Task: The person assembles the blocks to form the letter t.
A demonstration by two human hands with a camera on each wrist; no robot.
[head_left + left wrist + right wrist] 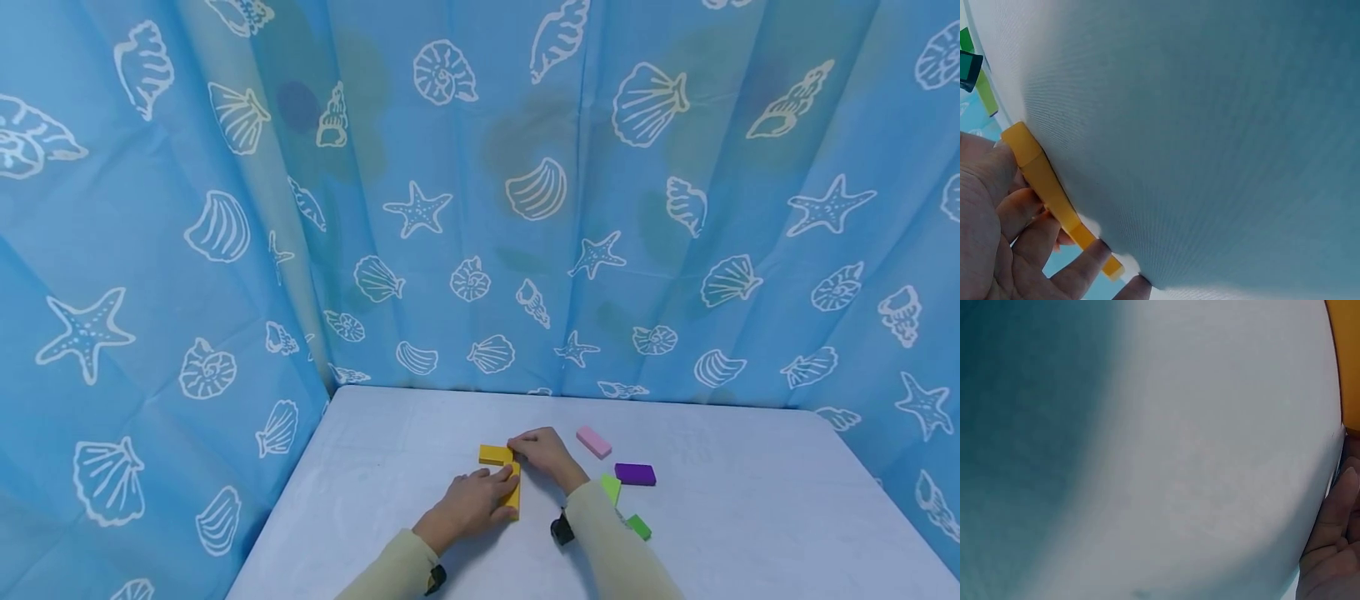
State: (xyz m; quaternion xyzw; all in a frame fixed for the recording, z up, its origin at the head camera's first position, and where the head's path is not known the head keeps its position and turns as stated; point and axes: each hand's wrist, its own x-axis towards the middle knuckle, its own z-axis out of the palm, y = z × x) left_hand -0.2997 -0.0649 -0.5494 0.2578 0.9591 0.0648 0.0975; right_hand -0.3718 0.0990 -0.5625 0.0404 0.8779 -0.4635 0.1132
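Two yellow blocks form an L in the head view: a far yellow block (pixel 492 455) lying crosswise, and a near yellow block (pixel 513 500) pointing toward me. My left hand (pixel 472 503) grips the near one from its left side, thumb at the near end and fingers further along. In the left wrist view the yellow blocks (pixel 1047 184) run in a line beside the thumb and curled fingers. My right hand (pixel 549 454) pinches at the corner where the blocks meet, its fingertips partly hiding it. The right wrist view shows its thumb (pixel 1340 500) just below a yellow block (pixel 1350 362).
Right of the hands lie a pink block (pixel 594 442), a purple block (pixel 635 474), a light green block (pixel 611 488) and a green block (pixel 639 527); the right sleeve partly covers the green ones. The white table (pixel 405 442) meets a blue shell-patterned curtain (pixel 465 208) behind and left.
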